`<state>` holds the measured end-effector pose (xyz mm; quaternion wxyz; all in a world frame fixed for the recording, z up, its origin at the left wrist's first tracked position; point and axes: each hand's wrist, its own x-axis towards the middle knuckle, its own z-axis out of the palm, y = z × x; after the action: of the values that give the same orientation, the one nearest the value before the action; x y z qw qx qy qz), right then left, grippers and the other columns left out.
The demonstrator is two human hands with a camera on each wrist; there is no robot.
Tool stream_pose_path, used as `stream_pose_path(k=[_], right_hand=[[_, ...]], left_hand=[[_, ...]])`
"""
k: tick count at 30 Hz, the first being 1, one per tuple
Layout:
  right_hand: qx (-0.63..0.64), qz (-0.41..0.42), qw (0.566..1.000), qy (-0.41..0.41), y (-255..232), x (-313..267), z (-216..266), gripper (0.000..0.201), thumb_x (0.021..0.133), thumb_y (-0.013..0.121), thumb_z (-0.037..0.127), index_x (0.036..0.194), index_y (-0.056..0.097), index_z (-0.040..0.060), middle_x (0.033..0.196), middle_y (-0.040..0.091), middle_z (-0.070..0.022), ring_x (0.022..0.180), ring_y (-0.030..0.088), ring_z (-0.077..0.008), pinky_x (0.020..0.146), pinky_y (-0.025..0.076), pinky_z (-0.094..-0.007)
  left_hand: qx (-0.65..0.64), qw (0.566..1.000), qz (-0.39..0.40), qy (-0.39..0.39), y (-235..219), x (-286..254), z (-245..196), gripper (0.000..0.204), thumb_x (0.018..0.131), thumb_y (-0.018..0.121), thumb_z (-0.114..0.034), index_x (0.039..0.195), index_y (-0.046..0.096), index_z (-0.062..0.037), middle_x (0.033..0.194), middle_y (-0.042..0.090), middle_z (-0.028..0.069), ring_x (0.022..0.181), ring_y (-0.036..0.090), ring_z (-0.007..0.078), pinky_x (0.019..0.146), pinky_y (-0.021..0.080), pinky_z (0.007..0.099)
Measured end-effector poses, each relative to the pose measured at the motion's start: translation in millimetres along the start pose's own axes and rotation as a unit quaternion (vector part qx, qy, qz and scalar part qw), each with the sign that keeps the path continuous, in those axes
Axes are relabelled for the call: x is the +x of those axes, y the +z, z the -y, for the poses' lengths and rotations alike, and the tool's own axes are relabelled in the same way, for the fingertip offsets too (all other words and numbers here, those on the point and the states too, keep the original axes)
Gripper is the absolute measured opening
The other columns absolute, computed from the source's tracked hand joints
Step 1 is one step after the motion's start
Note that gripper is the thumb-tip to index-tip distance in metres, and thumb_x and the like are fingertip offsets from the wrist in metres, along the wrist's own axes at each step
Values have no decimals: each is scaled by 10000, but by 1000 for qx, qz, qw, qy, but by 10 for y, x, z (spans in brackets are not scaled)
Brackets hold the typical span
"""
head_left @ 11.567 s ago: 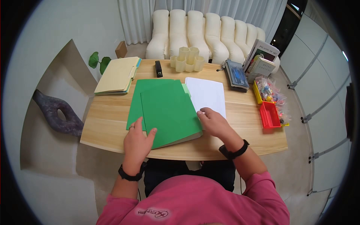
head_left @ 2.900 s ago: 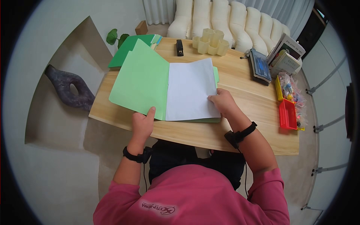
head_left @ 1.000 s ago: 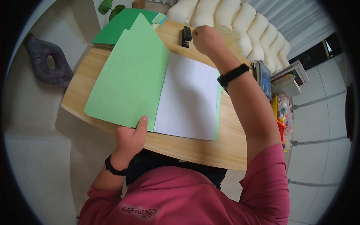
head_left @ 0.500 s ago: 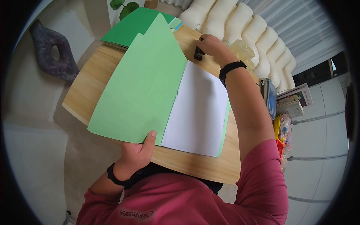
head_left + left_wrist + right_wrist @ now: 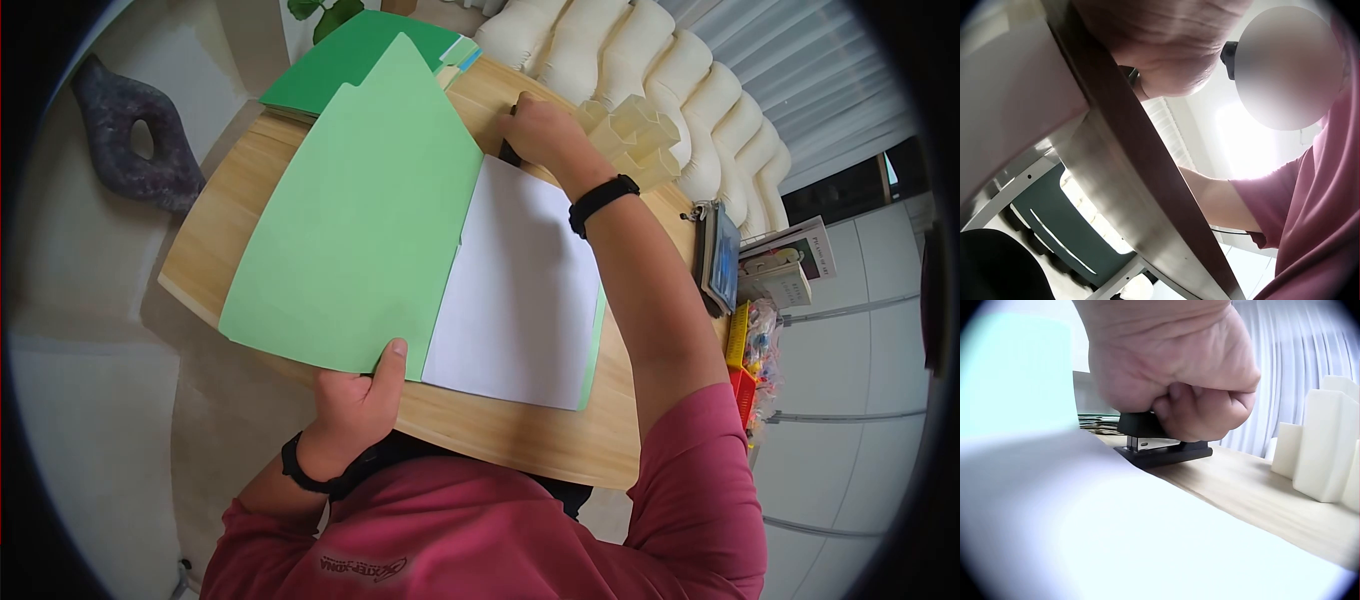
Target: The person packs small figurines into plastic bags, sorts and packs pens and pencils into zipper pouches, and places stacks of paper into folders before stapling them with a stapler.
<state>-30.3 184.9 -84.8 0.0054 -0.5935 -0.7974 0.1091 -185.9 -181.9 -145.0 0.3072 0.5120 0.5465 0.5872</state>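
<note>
A light green folder [image 5: 350,220] lies open with white paper [image 5: 515,290] on its right half. My left hand [image 5: 358,405] grips the folder's near edge, thumb on top and fingers out of sight beneath. Beyond the paper's far edge, my right hand [image 5: 540,130] holds a black stapler [image 5: 509,153]. In the right wrist view the stapler [image 5: 1163,454] is just above or on the wood beside the paper, the fingers of my right hand [image 5: 1172,375] curled round its top.
Dark green folders [image 5: 350,65] are stacked at the far left. A cream hexagonal holder [image 5: 635,140] stands right of my right hand. Along the right side are a pencil case [image 5: 718,260], books [image 5: 790,265], a yellow basket [image 5: 738,338] and a red basket [image 5: 742,395].
My right hand left the paper's right side, reached out and took hold of the stapler, which is now closer to the paper. My left hand still grips the folder.
</note>
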Motion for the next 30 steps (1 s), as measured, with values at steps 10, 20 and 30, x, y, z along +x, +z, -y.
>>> stream_pose_path(k=[10,20,30], right_hand=[[-98,-71,988,-93,406,198,-251,435,1046,489,293,1307,626,-27,1264,755,-217,1207,709,-401,1000,569,-481],[149,-72,986,15,-248,-278,-90,628,1053,592,549,1286,710,-22,1332,717,-262,1257,674,-422,1046,536,-511],[448,17,892,55,-734,-1946,-1185,600,1027,660,530,1295,722,-3,852,671,-62,638,610,-146,517,472,-327]], left_hand=[[0,1000,-15,-18,44,16,-84,176,1022,674,-7,1176,701,72,1052,753,122,933,698,214,882,551,351],[18,999,-30,-14,93,-30,-46,209,1035,678,-46,1184,705,98,1104,770,119,1000,698,182,936,551,354],[43,996,9,75,21,-47,154,270,1047,679,-85,1262,700,77,1238,747,189,1097,698,238,951,529,378]])
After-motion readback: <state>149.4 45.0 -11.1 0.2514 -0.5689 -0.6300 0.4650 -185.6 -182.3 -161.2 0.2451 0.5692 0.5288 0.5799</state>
